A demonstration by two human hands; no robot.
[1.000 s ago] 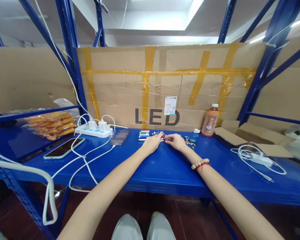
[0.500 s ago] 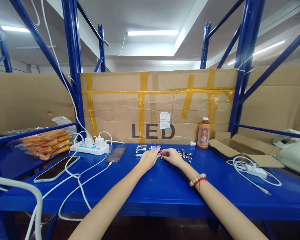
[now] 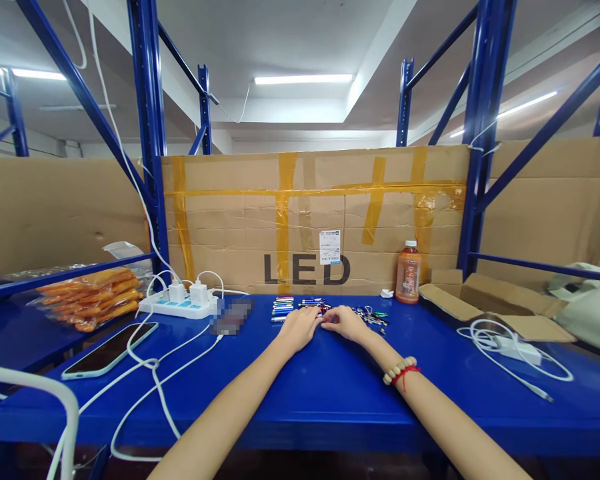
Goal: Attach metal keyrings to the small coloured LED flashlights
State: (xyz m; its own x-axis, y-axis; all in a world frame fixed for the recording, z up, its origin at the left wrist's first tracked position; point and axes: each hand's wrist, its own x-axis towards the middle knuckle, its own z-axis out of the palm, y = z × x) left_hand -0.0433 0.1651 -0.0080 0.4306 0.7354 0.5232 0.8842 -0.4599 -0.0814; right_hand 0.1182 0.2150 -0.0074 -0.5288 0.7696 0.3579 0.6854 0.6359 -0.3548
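Both my arms reach far forward over the blue table [image 3: 330, 393]. My left hand [image 3: 298, 327] and my right hand [image 3: 347, 323] lie close together, fingertips meeting at a small item that is too small to name. Their fingers are curled and pinched. Just behind the left hand lies a row of small coloured stick-like items [image 3: 283, 307]. A loose pile of small metal and coloured pieces [image 3: 373, 315] lies beside the right hand. A bead bracelet with red string [image 3: 401, 371] sits on my right wrist.
A phone [image 3: 110, 349] lies left with white cables [image 3: 155, 373] running to a power strip [image 3: 177, 303]. An orange drink bottle [image 3: 409, 273] stands before the taped cardboard wall [image 3: 310, 220]. An open cardboard box [image 3: 495, 307] and a white charger with cable [image 3: 510, 343] lie right. Orange packets [image 3: 93, 297] lie far left.
The view has tilted upward, so the ceiling shows more and my lap has dropped out of sight. Both hands stay together at the same spot on the table.
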